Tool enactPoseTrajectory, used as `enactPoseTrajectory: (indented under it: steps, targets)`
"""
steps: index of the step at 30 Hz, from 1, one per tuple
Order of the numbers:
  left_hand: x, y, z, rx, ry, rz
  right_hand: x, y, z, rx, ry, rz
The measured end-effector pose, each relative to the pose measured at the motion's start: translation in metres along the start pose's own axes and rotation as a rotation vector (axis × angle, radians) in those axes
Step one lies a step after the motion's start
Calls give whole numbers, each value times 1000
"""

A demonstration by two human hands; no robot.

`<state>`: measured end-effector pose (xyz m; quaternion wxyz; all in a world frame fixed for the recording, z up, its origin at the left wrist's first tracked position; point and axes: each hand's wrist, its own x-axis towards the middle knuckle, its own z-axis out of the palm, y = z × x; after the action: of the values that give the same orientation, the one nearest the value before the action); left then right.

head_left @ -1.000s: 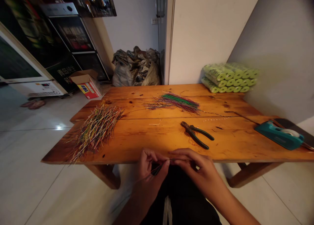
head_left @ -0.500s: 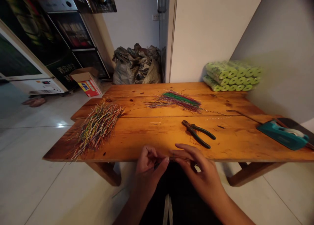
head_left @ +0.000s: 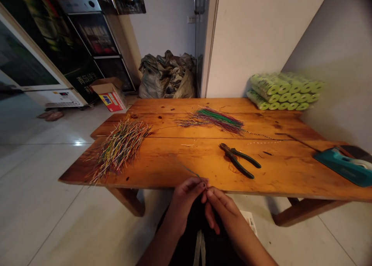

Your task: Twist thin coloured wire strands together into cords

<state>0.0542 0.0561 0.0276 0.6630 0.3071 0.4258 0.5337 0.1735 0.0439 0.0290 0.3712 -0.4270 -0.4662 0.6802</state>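
Observation:
Close to the table's front edge, my left hand (head_left: 189, 193) is closed in a pinch on a thin bluish wire (head_left: 190, 170), which sticks out up and to the left. My right hand (head_left: 221, 206) pinches at the same spot, its fingertips meeting those of my left hand. The wire's end between the fingertips is too small to make out. Beyond my hands, a pair of pliers (head_left: 240, 159) with dark green handles lies on the wooden table (head_left: 168, 157). A loose pile of multicoloured wires (head_left: 120, 148) is on the left, and a green and purple wire bundle (head_left: 219, 119) lies farther back.
A teal tape dispenser (head_left: 343, 163) stands at the right end, with a thin dark rod (head_left: 299, 141) beside it. Green-wrapped rolls (head_left: 286, 91) are stacked at the back right. On the floor behind are a cardboard box (head_left: 112, 95) and grey sacks (head_left: 167, 76).
My hands have come together, fingertip to fingertip, and the right fingers have curled in. The bluish wire now shows above the table at the left hand. The view has shifted slightly.

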Motion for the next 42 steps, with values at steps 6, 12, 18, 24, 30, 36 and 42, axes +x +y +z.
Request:
enactPoseTrajectory:
  steps: [6,12,18,24,30,36,42]
  targets:
    - [8,3,-7,-98,90,-30,-10,4,10,194,-39,89]
    - [15,12,-21,67,105,67,-13,9,9,150,-35,118]
    - [19,30,-29,123,105,135,-22,14,5,71,-38,175]
    - [20,35,-30,173,68,158,-26,25,-2,81,-105,157]
    - [20,35,-27,239,108,165,-28,25,-1,150,-82,167]
    - [18,31,-19,19,133,202,-30,16,2,240,44,229]
    - [14,23,-12,-78,148,272,-25,15,1,336,-12,215]
